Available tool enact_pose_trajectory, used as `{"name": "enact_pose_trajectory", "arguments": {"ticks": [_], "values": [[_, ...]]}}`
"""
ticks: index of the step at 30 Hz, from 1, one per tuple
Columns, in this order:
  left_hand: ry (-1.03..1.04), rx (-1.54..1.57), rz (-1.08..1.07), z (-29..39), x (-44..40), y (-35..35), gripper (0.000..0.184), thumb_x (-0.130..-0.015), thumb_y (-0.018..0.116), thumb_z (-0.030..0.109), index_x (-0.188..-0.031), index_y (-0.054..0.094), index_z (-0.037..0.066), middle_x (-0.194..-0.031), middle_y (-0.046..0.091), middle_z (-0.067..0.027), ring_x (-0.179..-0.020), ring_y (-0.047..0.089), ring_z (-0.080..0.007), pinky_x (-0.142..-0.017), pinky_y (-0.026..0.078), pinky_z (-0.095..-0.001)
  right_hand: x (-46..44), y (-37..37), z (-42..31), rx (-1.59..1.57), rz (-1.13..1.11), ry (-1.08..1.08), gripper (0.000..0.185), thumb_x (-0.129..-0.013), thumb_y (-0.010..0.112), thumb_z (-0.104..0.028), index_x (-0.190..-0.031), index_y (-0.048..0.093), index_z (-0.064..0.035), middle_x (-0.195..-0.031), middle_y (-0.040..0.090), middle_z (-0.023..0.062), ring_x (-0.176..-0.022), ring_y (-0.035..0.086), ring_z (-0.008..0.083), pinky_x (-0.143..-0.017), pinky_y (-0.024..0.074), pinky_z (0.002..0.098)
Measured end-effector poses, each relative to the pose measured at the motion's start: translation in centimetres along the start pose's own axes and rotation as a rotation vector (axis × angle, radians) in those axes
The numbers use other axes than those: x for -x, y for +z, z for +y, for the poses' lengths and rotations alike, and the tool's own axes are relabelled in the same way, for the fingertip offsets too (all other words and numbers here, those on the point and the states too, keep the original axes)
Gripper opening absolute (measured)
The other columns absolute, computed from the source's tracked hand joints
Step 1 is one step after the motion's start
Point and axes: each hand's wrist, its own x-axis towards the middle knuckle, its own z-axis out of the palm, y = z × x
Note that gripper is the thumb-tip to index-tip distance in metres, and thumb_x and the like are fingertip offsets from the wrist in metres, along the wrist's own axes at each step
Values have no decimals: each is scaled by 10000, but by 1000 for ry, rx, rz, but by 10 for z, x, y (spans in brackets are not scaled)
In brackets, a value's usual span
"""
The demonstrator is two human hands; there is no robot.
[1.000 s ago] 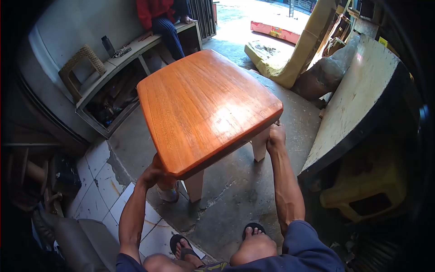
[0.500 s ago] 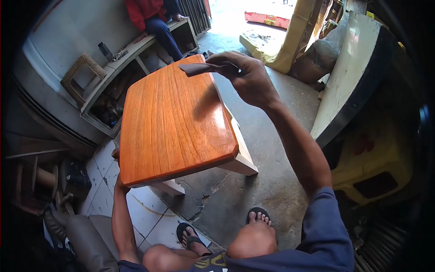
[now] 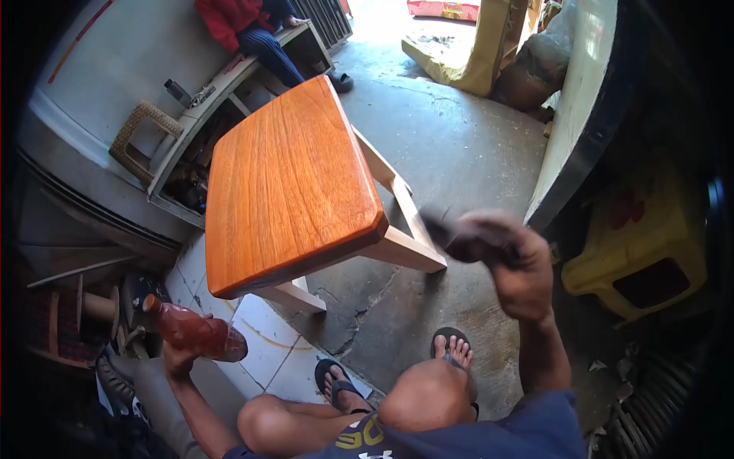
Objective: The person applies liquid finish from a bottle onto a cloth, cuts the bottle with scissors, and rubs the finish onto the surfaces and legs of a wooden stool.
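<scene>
A wooden stool (image 3: 290, 191) stands before me, its rounded top stained orange-brown and its legs pale bare wood. Left of its near corner, my left hand (image 3: 179, 358) is wrapped round a plastic bottle (image 3: 200, 332) of reddish-brown liquid, tilted with its cap toward the upper left. My right hand (image 3: 526, 269) is off to the stool's right, clear of the wood and smeared by motion. Its fingers are closed on a dark folded sheet (image 3: 457, 242), which could be cloth or sandpaper; I cannot tell which.
A low shelf bench (image 3: 200, 109) runs along the left wall, with a seated person in a red top (image 3: 222, 23). A yellow plastic stool (image 3: 642, 260) is at the right beside a pale upright panel (image 3: 575, 115). White tiles (image 3: 264, 329) meet cracked concrete under my feet.
My right hand has moved from above the stool's far edge down and right, with the dark sheet. My left hand has come out from beside the stool, now showing the bottle.
</scene>
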Motion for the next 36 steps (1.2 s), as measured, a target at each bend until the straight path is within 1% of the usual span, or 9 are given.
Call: {"name": "enact_pose_trajectory", "arguments": {"ticks": [1,3,5,9,14,18,21,28,36], "values": [[-26,-77,-83,21,8,11,868,-680,852,133,-1439,451,3,-1265,668,-194,-1276,642,-402,-1183,452,-534,9,-3,7,-193,291,152,353,-1028,648,-18,-1378,605,1,-1160,734,94,-1111,678,154,-934,573,318],[-63,-127,-163,49,4,39,900,-684,915,182,-1431,452,-14,-1268,670,-223,-1257,651,-384,-1134,489,-521,23,-1,25,-306,407,195,378,-1050,659,-86,-1398,573,36,-1171,725,87,-1106,676,152,-962,557,313],[-75,-154,-546,66,-4,75,897,-705,941,266,-1416,466,-6,-1277,651,-187,-1251,638,-384,-1084,511,-512,35,19,34,-436,427,284,414,-1031,700,-115,-1386,576,59,-1181,723,83,-1086,669,142,-957,547,303],[-386,-199,-862,60,-20,150,901,-717,875,229,-1451,417,-21,-1359,605,-165,-1265,599,-255,-1112,458,-417,58,37,39,-476,175,446,358,-1015,714,-111,-1320,603,40,-1128,714,74,-1016,658,112,-893,553,283],[-314,-408,-1038,33,-41,234,849,-749,782,248,-1459,398,-15,-1305,611,-176,-1171,622,-239,-1028,495,-375,69,48,48,-502,100,617,317,-1032,660,-85,-1321,616,39,-1082,721,73,-938,662,92,-807,565,262],[-300,-629,-1029,36,-56,278,806,-743,726,222,-1422,392,-58,-1032,686,-224,-951,705,-303,-883,548,-414,82,45,56,-481,33,670,326,-1038,645,-82,-1345,638,27,-1109,744,82,-933,691,98,-789,591,270],[-355,-733,-994,36,-62,297,768,-740,710,214,-1371,404,-98,-1001,690,-267,-920,724,-343,-869,557,-431,92,39,61,-365,54,665,299,-1038,644,-82,-1320,665,13,-1084,760,83,-896,704,105,-776,604,279],[-416,-946,-966,49,-66,327,754,-720,719,248,-1321,450,-118,-1063,690,-335,-979,728,-410,-896,553,-428,107,36,86,-76,136,584,258,-984,686,-95,-1232,730,-41,-859,760,108,-772,708,105,-711,567,320],[-550,-914,-960,20,-69,341,834,-712,747,295,-1363,468,-144,-1133,686,-329,-1046,717,-377,-938,547,-401,124,36,130,-260,78,818,242,-988,677,-137,-1211,742,-71,-771,732,81,-694,684,128,-660,540,322]]}}
